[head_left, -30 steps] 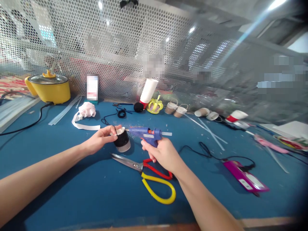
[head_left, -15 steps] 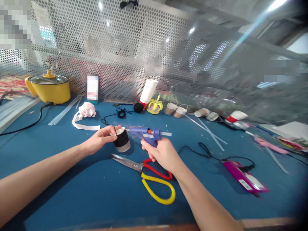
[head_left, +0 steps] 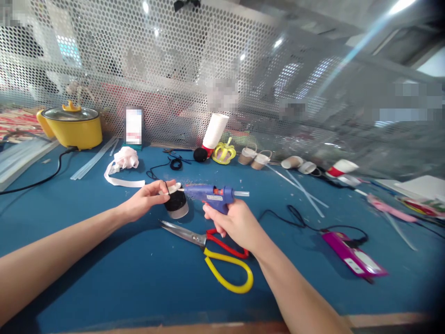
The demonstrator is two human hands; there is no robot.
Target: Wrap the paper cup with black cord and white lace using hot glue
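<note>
My left hand [head_left: 144, 200] grips a small paper cup [head_left: 175, 203] wound with black cord, tilted on the blue table [head_left: 104, 260]. My right hand [head_left: 233, 223] is closed round the grip of a blue hot glue gun [head_left: 210, 193], and the nozzle touches the cup's white rim. A clear glue stick pokes out of the gun's back. Just in front of the cup lie scissors [head_left: 212, 250] with yellow and red handles, blades pointing left.
A yellow pot [head_left: 71, 126] with a lid and black cable stands at the back left. White ribbon [head_left: 122, 162], clear glue sticks, black cord, a yellow crown [head_left: 223, 153] and several paper cups lie along the perforated screen. A pink device [head_left: 352, 257] with a cable lies right.
The glue gun's nozzle has crept a little left onto the cup's rim. The cup has tilted slightly in my left hand. Otherwise nothing has moved.
</note>
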